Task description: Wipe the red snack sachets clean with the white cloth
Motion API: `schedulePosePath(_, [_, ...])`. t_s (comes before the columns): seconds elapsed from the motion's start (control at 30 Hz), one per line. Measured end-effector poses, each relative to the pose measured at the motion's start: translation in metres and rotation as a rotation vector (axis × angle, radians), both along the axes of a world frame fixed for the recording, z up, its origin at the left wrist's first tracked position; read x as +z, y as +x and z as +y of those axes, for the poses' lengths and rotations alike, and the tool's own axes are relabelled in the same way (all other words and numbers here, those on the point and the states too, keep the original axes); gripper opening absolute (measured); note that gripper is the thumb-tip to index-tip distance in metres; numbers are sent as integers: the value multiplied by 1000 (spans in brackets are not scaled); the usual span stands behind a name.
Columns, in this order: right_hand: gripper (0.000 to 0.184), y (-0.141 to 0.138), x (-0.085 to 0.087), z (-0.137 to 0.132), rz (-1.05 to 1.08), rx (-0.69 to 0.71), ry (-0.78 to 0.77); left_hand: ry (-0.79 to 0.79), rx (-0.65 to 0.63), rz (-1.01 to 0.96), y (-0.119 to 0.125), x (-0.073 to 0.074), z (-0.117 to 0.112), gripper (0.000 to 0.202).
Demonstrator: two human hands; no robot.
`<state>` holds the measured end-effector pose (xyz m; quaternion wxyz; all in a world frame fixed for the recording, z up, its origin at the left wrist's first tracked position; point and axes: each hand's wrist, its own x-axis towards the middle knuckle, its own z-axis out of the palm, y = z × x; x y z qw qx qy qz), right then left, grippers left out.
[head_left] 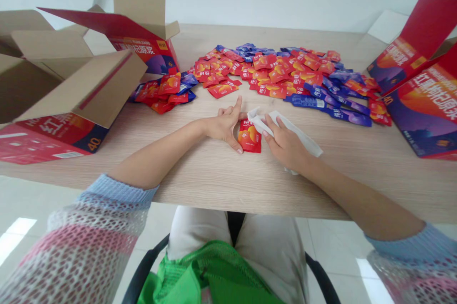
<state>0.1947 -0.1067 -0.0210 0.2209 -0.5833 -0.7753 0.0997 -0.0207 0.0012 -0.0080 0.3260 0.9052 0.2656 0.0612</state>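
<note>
On my head feed, one red goji sachet (250, 140) lies flat on the wood-grain table (210, 180), set between the two hands. Clock centred on the sachet, 12 pointing away from the wearer.

Orientation: long axis runs roughly 12 to 6, printed face up, lettering at the far end.

Left hand (226, 127) at 9, fingers empty. Thumb and index are spread in a wide V around the near-left side: thumb tip at about 8, at the sachet's edge, index pointing up past 11. I cannot tell whether the thumb presses or merely rests alongside.

Right hand (287, 144) at 3, fingers closed over a white tissue (305, 140). The tissue's bunched front end covers the sachet's corner at about 1; its tail trails off toward 4.

Nearer hand: I note both as close, left thumb at the bare edge, right fingers reaching it through tissue.

Surroundings: heap of red and blue sachets (280, 75) from 11 to 2; open cartons at 9–10 (71, 130) and 2–3 (430, 99).
</note>
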Motion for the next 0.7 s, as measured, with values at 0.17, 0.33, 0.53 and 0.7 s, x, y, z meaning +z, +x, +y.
schedulePosePath(0.17, [56,-4,19,-15,-105,123,-15,23,-61,11,-1,1,0,156])
schedulePosePath(0.33, [50,-10,41,-36,-1,339,-176,48,-78,14,-1,1,1,151])
schedulePosePath(0.53, [40,-10,36,-37,424,441,-347,30,-74,42,-1,5,1,149])
schedulePosePath(0.7, [44,18,22,2,1105,-154,81,12,-15,51,-4,5,1,153])
